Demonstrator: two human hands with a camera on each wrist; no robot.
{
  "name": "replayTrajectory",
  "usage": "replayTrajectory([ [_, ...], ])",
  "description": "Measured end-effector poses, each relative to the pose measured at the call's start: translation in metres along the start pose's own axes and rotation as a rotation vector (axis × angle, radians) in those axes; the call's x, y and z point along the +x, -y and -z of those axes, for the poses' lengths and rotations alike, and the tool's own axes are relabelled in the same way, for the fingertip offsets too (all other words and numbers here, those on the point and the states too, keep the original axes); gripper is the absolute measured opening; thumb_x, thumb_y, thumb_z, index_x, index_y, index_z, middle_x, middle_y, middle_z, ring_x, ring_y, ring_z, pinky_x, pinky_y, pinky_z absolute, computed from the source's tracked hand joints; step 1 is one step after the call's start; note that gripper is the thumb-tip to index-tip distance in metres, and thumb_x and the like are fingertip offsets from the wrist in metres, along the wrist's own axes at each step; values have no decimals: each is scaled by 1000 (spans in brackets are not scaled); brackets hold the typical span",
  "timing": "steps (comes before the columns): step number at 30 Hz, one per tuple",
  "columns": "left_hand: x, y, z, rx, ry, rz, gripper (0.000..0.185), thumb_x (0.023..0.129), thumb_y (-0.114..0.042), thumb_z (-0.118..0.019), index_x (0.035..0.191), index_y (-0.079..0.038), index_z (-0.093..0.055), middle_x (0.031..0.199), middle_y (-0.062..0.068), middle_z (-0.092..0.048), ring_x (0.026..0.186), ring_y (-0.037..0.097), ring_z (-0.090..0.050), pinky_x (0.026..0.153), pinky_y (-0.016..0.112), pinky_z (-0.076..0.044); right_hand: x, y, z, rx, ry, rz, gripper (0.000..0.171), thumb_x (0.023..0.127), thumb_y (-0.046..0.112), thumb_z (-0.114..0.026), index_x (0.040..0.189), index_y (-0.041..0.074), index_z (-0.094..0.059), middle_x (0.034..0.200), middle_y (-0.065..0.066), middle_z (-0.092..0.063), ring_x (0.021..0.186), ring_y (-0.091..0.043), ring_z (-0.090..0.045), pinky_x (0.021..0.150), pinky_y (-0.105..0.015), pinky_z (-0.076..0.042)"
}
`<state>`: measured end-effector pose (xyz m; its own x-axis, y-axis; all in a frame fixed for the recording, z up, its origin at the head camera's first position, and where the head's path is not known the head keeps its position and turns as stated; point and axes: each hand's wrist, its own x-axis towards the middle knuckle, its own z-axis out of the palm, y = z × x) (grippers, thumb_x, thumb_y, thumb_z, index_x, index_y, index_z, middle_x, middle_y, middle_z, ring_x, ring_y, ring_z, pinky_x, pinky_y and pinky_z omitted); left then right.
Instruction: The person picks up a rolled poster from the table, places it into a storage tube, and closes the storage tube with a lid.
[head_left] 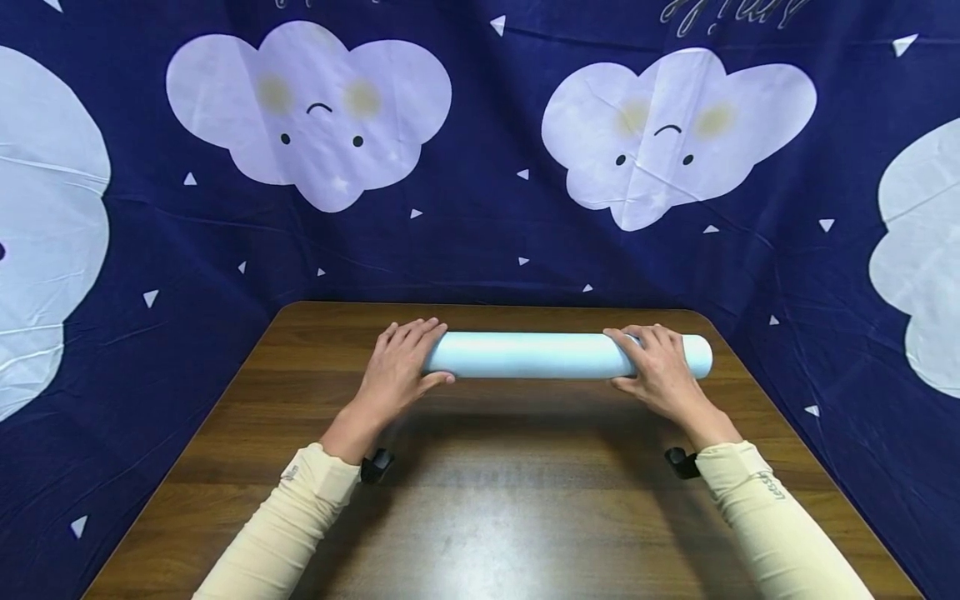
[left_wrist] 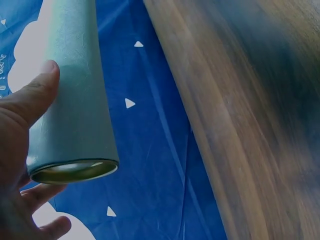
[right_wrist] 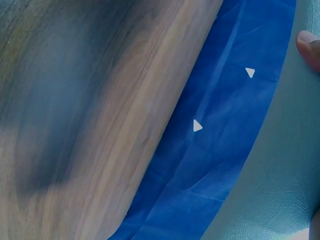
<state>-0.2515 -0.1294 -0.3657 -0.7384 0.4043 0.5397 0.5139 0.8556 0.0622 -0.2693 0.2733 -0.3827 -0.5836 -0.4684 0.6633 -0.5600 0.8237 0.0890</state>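
A light blue roll [head_left: 536,355], long and smooth-sided, is held level over the far part of the table. My left hand [head_left: 401,358] grips its left end, fingers over the top and thumb along the near side. The left wrist view shows that end of the roll [left_wrist: 80,120] as a hollow, round opening with a thin rim. Near the other end, my right hand [head_left: 660,367] holds the roll from above, and a short length sticks out past it. Only a thumb tip [right_wrist: 307,45] and the roll's faintly textured side [right_wrist: 270,190] show in the right wrist view.
The brown wooden table [head_left: 510,483] has rounded far corners and carries the arms' shadows. Behind it and at both sides hangs a dark blue cloth [head_left: 480,242] printed with white clouds and small triangles. A black wrist camera [head_left: 377,465] sits under the left wrist, another [head_left: 682,462] under the right.
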Motion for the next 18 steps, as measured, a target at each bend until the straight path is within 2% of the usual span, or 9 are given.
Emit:
replayTrajectory([
  [12,0,5,-9,82,10,-16,77,71,-47,-76,135,-13,-50,134,7,-56,122,28,-53,108,54,-34,7,11,-10,-6,28,-9,83,51,27,-90,126,16,-55,109,-15,-59,95,-36,-53,88,-53,-36],
  [18,-2,12,-14,50,25,0,74,70,-44,-78,132,-13,-52,128,7,-60,118,28,-55,107,55,-33,9,17,-17,3,63,-32,84,53,27,-91,127,18,-54,111,-15,-59,98,-36,-52,92,-53,-34],
])
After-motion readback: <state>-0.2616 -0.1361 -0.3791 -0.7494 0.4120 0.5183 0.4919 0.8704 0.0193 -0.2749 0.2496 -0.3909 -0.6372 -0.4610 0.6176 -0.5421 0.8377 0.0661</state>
